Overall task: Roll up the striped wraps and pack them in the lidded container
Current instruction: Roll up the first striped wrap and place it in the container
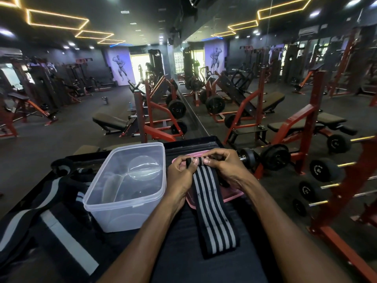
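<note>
A black wrap with white stripes lies lengthwise on the dark bench in front of me. Its far end is curled into a small tight roll, pinched between my left hand and my right hand. The clear plastic container stands open just left of my left hand, with nothing inside. Its pink lid lies flat under the wrap and my hands. More striped wraps lie loose in a heap at the left of the bench, one of them rolled at the far left.
I am at a black padded bench in a gym. A red rack of dumbbells stands close on the right. Red weight benches and plate-loaded machines fill the floor ahead, beside a mirror wall.
</note>
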Tool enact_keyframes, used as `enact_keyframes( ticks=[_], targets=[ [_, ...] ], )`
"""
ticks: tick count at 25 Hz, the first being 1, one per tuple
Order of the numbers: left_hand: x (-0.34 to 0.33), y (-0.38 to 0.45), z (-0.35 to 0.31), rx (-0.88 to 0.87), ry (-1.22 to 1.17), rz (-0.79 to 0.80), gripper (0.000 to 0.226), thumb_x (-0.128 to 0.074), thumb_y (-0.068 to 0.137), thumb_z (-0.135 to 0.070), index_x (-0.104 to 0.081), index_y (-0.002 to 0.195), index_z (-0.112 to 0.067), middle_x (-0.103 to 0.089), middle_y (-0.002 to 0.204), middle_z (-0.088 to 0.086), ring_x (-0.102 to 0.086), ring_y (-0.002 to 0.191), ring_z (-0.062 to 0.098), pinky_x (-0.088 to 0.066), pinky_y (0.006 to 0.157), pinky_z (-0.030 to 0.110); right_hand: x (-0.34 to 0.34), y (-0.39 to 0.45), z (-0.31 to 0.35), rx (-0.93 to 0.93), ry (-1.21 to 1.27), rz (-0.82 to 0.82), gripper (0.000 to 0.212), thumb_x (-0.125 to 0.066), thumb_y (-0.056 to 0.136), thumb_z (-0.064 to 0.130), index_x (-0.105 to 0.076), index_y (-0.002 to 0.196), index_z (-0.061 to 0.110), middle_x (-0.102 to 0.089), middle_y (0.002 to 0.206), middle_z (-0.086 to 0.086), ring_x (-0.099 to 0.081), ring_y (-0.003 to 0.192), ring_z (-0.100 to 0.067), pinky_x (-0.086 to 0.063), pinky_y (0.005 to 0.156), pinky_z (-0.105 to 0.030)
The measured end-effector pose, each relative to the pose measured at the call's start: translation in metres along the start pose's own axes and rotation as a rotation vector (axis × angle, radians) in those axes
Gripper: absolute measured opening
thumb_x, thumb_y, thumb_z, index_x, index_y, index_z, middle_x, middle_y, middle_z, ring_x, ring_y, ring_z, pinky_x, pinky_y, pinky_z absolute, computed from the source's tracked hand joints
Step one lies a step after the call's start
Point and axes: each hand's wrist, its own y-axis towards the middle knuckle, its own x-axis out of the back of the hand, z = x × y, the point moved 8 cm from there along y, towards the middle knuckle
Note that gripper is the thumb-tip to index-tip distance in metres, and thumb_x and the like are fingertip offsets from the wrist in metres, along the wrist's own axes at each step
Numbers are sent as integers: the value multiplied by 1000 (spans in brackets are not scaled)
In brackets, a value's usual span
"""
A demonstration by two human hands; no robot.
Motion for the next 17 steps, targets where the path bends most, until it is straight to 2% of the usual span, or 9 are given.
enact_keyframes(
  ticks=[2, 5, 10, 12, 14, 16, 17],
  targets=[
    [0, 0, -2, -36, -13, 4, 10, -70, 89, -4, -72, 96, -11, -76, 97, 10, -73, 96, 23, -55, 97, 45, -3, -1, -3, -60, 96, 24, 14, -71, 82, -9, -73, 93, -1, -73, 87, -14, -71, 82, -21, -58, 74, -28],
    [1, 2, -1, -41, -10, -1, 18, -68, 87, 3, -73, 97, -10, -76, 101, 13, -72, 101, 26, -54, 99, 46, -7, -5, -7, -166, 185, 51, 7, -69, 87, 0, -72, 93, 0, -73, 83, -11, -71, 75, -19, -57, 64, -24],
    [-1, 2, 11, 109, -59, 15, 6, -72, 88, -18, -74, 93, -15, -77, 98, 11, -73, 100, 28, -54, 99, 51, -5, -4, -1, -59, 75, 52, 11, -73, 83, -2, -75, 91, 3, -74, 91, -15, -72, 87, -25, -58, 78, -31],
    [0, 2, 11, 93, -9, 9, 8, -68, 92, -20, -74, 94, -14, -78, 96, 8, -74, 97, 26, -54, 98, 50, -7, -5, -1, -76, 77, 60, 14, -74, 82, -2, -74, 95, 2, -73, 91, -16, -71, 86, -25, -59, 80, -34],
    [2, 4, 8, 50, 26, -25, 9, -65, 95, -18, -73, 94, -14, -78, 98, 8, -72, 99, 25, -53, 99, 50, -9, -6, -2, -124, 148, 49, 11, -69, 87, 0, -70, 98, -1, -71, 81, -11, -69, 71, -16, -58, 66, -27],
    [4, 4, 7, 48, 10, -58, 12, -61, 97, -15, -71, 91, -16, -76, 99, 9, -71, 99, 25, -53, 99, 50, -9, -7, -1, -165, 195, 31, 7, -61, 94, 3, -66, 97, -1, -64, 62, 0, -58, 50, -4, -49, 48, -18],
    [4, 4, 8, 60, -1, -64, 13, -59, 98, -15, -70, 92, -16, -76, 100, 10, -71, 100, 25, -53, 99, 50, -8, -7, -2, -168, 197, 27, 7, -59, 96, 4, -63, 97, -1, -60, 55, 5, -53, 45, -2, -46, 44, -17]
  ],
)
